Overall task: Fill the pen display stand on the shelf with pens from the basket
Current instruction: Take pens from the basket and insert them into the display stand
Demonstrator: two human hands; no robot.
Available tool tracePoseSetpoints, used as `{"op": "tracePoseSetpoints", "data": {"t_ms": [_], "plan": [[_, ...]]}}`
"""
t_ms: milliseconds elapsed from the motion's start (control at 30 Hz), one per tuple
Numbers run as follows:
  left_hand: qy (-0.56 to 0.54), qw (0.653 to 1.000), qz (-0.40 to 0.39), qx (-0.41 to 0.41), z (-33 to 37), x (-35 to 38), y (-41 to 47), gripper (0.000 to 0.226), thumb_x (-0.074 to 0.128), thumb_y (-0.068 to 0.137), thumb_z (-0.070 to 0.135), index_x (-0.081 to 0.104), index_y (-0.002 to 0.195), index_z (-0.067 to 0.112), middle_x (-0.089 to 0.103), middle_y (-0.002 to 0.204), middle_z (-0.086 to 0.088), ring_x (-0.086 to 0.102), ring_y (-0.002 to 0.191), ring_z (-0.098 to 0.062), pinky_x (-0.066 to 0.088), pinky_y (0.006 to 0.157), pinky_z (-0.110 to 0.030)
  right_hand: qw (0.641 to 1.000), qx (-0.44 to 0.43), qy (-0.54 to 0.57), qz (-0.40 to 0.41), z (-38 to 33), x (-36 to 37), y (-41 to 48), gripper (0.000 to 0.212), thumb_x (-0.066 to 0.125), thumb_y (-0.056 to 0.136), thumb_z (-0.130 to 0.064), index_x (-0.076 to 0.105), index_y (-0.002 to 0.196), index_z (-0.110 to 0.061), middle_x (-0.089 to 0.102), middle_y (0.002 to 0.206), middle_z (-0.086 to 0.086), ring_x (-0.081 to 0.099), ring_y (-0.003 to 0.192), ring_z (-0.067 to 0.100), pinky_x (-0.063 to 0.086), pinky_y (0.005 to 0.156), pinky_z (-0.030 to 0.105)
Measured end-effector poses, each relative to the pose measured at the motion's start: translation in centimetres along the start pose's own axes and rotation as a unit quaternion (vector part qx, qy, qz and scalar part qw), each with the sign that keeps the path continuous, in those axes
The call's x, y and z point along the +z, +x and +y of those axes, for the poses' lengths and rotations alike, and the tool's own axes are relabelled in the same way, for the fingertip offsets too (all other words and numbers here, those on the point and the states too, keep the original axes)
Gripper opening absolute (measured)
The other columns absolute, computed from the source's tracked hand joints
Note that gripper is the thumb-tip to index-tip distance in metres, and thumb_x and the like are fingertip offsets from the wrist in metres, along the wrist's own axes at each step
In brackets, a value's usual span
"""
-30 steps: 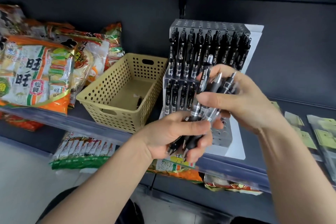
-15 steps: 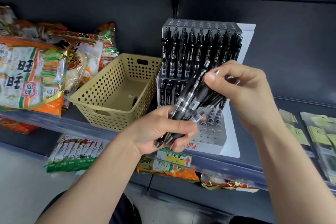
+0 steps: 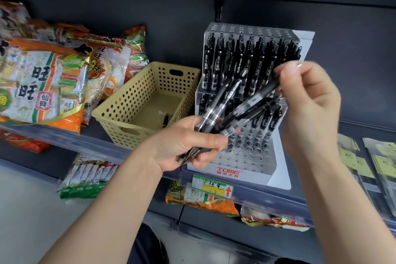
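— While the left hand [image 3: 188, 141] had its grip clamped round the black pens [image 3: 235, 109], which way did they point?
— Tips down-left, clickers up-right, in front of the pen display stand [image 3: 246, 163]. The right hand's [image 3: 310, 100] grip pinched one top end. A second earlier they stood steeper.

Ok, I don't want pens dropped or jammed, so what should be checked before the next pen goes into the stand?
1. Left hand has fingers curled round the pen bundle: ok.
2. Right hand pinches only one pen of it: cannot tell, blurred.
3. Pen tips at the bundle's lower end: ok.
4. Empty holes free in the display stand front rows: ok.
5. Basket emptied: not ok, a dark item, likely a pen, lies inside.
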State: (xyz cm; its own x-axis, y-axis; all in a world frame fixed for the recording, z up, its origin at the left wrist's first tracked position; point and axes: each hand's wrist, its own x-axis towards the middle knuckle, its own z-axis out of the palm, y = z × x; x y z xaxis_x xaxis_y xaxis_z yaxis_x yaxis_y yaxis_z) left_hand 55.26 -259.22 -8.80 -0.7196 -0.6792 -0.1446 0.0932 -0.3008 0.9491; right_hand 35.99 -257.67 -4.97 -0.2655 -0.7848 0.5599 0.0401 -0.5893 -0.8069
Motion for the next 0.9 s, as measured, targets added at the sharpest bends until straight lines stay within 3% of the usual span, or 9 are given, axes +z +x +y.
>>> {"op": "tracePoseSetpoints", "data": {"t_ms": [167,300,433,567,667,767,900], "plan": [[-0.016,0.999,0.027,0.040,-0.5,-0.4,-0.3,0.037,0.086,0.063,0.019,0.057,0.080,0.004,0.055,0.071,-0.008,0.051,0.047,-0.014,0.040,0.041,-0.023,0.994,-0.075,0.003,0.083,-1.0,-0.4,0.6,0.015,0.058,0.093,-0.020,0.053,0.079,-0.019,0.059,0.071,-0.004,0.054,0.065,0.012,0.042,0.063,0.021],[-0.153,0.981,0.028,0.114,-0.5,0.0,0.3,0.030,0.081,0.069,0.023,0.055,0.080,0.013,0.053,0.067,0.000,0.048,0.044,-0.008,0.039,0.038,-0.018,0.989,-0.130,-0.028,0.058,-1.4,1.0,-0.8,0.016,0.063,0.090,-0.013,0.057,0.078,-0.022,0.061,0.069,-0.002,0.056,0.062,0.018,0.044,0.058,0.031],[-0.263,0.942,0.095,0.188,-0.3,0.9,0.9,0.020,0.066,0.078,0.032,0.059,0.085,0.015,0.050,0.062,0.006,0.042,0.042,-0.005,0.035,0.038,-0.016,0.991,-0.086,-0.070,-0.081,-0.1,1.4,-1.6,0.016,0.068,0.082,0.001,0.056,0.071,-0.001,0.056,0.062,0.016,0.049,0.056,0.025,0.040,0.052,0.034],[-0.246,0.932,0.178,0.197,-0.5,1.4,1.2,0.016,0.062,0.079,0.027,0.061,0.079,0.010,0.050,0.058,0.002,0.041,0.040,-0.005,0.030,0.035,-0.015,0.951,0.055,-0.099,-0.286,1.6,1.3,-1.9,0.016,0.070,0.074,-0.008,0.056,0.083,-0.010,0.063,0.061,0.010,0.054,0.053,0.014,0.046,0.054,0.029],[-0.189,0.944,0.202,0.181,-0.5,1.7,0.9,0.024,0.063,0.075,0.023,0.065,0.085,0.002,0.054,0.060,-0.003,0.044,0.039,-0.006,0.027,0.034,-0.016,0.924,0.106,-0.107,-0.351,2.2,1.0,-1.6,0.017,0.071,0.074,-0.012,0.055,0.080,-0.008,0.063,0.062,0.014,0.057,0.055,0.014,0.046,0.057,0.026],[-0.124,0.955,0.210,0.171,-0.4,2.0,0.6,0.024,0.063,0.074,0.019,0.059,0.089,0.002,0.063,0.065,-0.003,0.043,0.038,-0.006,0.027,0.034,-0.017,0.943,0.081,-0.093,-0.308,2.1,0.9,-1.4,0.019,0.071,0.081,-0.024,0.062,0.077,-0.008,0.065,0.067,0.013,0.055,0.057,0.026,0.044,0.053,0.024],[-0.047,0.957,0.248,0.142,-0.7,2.2,0.7,0.029,0.068,0.067,0.022,0.061,0.091,0.008,0.071,0.076,-0.007,0.043,0.039,-0.007,0.028,0.035,-0.017,0.968,0.102,-0.045,-0.227,1.5,0.9,-1.0,0.012,0.067,0.079,-0.025,0.066,0.078,-0.013,0.068,0.065,0.003,0.062,0.061,0.016,0.043,0.049,0.016]]}}
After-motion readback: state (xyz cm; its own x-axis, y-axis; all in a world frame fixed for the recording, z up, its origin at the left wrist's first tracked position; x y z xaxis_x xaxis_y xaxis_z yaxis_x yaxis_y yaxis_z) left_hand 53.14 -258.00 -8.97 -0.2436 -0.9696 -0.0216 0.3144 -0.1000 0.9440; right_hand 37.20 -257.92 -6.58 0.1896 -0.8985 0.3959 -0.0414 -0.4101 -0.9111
